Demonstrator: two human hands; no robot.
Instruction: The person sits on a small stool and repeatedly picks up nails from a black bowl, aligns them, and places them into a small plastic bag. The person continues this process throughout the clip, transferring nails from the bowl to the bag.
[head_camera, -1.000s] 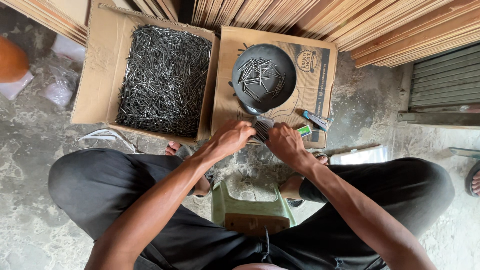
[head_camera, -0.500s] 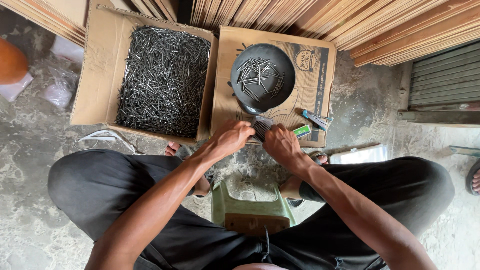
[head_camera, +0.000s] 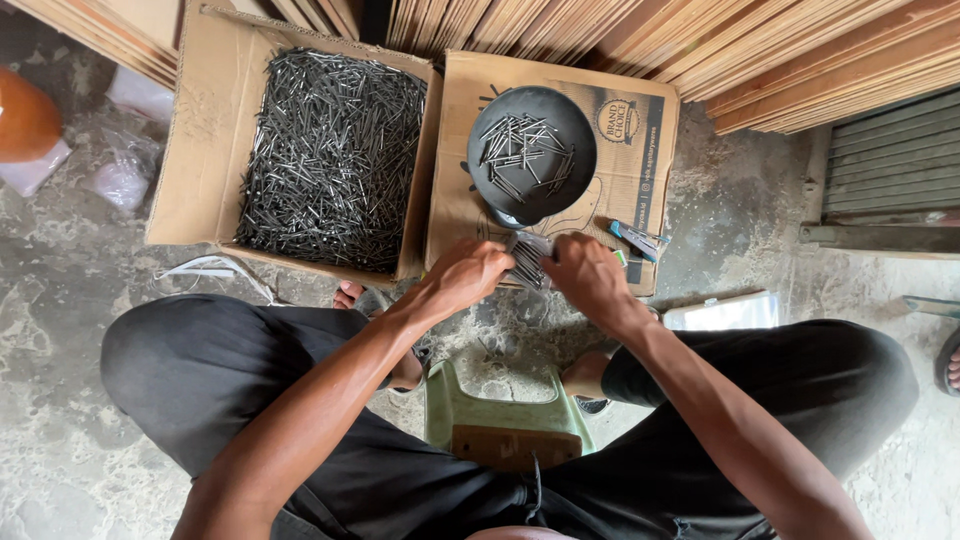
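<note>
left hand (head_camera: 470, 275): closed around one end of a small bundle of nails (head_camera: 527, 258), centre of frame, over the near edge of the flat cardboard box (head_camera: 640, 180).
right hand (head_camera: 590, 275): fingers curled on the other side of the same bundle; gripping it from the right.
bundle axis: nails lie side by side, long axis roughly up-down in the frame with a slight tilt, top ends towards the black pan (head_camera: 531, 152). Can't tell which end has the heads.
pan: round, black, sits on the flat box at upper centre; loose nails inside point every which way.
open carton (head_camera: 190, 150): upper left of frame, brown cardboard, flaps up, full of loose dark nails (head_camera: 330, 150) in a tangled heap, no common direction.
flat box print: round black emblem at its upper right corner, a vertical line of black print down its right edge; part of a black line drawing shows below the pan.
small items: blue-grey object (head_camera: 637, 238) lies on the flat box just right of my right hand; kind unclear.
plastic bags (head_camera: 125, 170): clear, crumpled, far left on the concrete floor (head_camera: 740, 220).
timber strips (head_camera: 700, 40): pale stack across the top of frame.
seat: green plastic stool (head_camera: 505, 420) between my knees, lower centre.
</note>
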